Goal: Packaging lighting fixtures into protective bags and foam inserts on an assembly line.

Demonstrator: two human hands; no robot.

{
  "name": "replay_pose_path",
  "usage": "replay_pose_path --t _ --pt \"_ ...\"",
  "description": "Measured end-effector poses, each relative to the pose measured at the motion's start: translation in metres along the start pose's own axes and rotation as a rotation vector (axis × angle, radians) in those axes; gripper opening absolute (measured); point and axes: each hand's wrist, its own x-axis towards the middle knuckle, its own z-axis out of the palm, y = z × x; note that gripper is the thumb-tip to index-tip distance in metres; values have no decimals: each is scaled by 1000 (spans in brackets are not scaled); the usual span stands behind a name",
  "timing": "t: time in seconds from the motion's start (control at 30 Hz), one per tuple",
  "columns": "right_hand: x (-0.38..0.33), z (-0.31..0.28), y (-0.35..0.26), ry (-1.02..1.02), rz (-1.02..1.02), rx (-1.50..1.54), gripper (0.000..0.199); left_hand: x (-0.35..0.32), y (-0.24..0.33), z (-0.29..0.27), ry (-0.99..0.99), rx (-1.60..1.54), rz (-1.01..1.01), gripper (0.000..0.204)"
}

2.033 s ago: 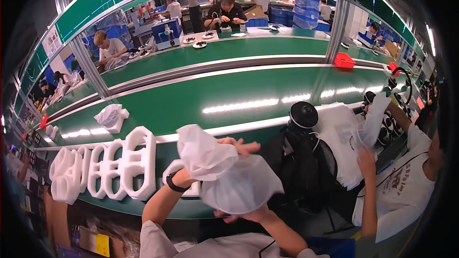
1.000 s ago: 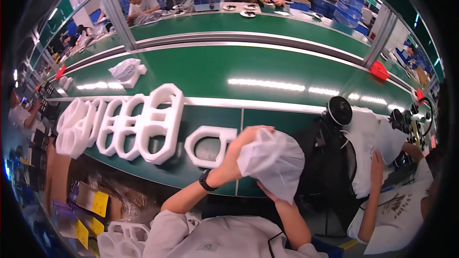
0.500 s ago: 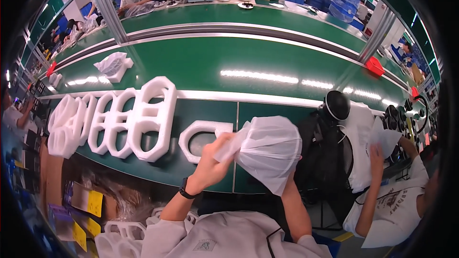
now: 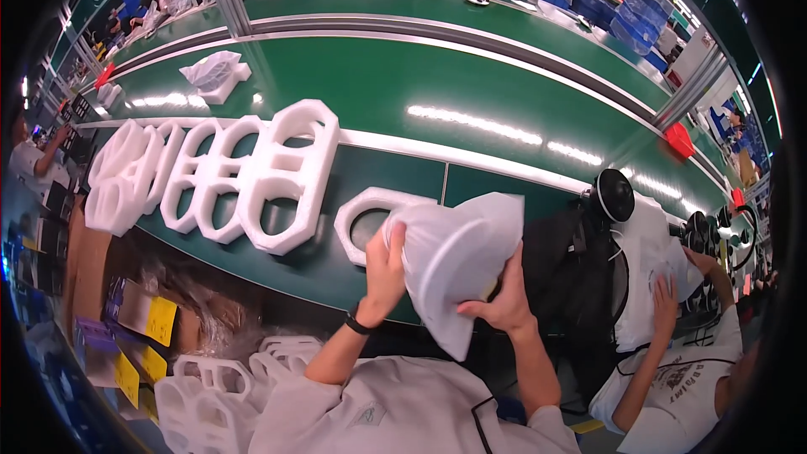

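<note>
Between my hands is a round object in a thin white bag point(image 4: 445, 256), tilted above the bench's front edge. My left hand point(image 4: 385, 277) is closed on the bag's left side, fingers partly behind it. My right hand point(image 4: 506, 298) grips its right side, the thumb pressed near the lower edge, where a small yellowish patch shows. What the bag encloses cannot be made out in full. Just left of it a white foam frame point(image 4: 353, 214) with a rounded opening lies flat on the green bench point(image 4: 361, 168). My left wrist wears a black band.
Several white foam frames point(image 4: 324, 164) stand upright at left. A bagged item on foam point(image 4: 217, 76) sits on the far green surface. Black mesh material point(image 4: 559, 261) and a black dome-shaped part point(image 4: 612, 195) lie to the right. A co-worker's hand point(image 4: 666, 303) handles another white bag there. Cartons stand below left.
My hands have turned and tilted the bagged object. My left hand has gone from pulling the bag's loose edge to gripping its side; my right hand now shows. The view has shifted.
</note>
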Motion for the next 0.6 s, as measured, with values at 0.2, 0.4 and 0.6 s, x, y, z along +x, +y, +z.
replay_pose_path --t 0.2,0.4,0.6 --pt "88 -9 -39 -145 53 275 78 83 -58 -54 -401 -32 -77 35" --pt "145 -9 -36 -212 123 9 69 141 -44 -89 -765 -921 -379 57" --pt "133 22 -40 -304 214 180 83 109 -9 -72 -745 -922 -418 58"
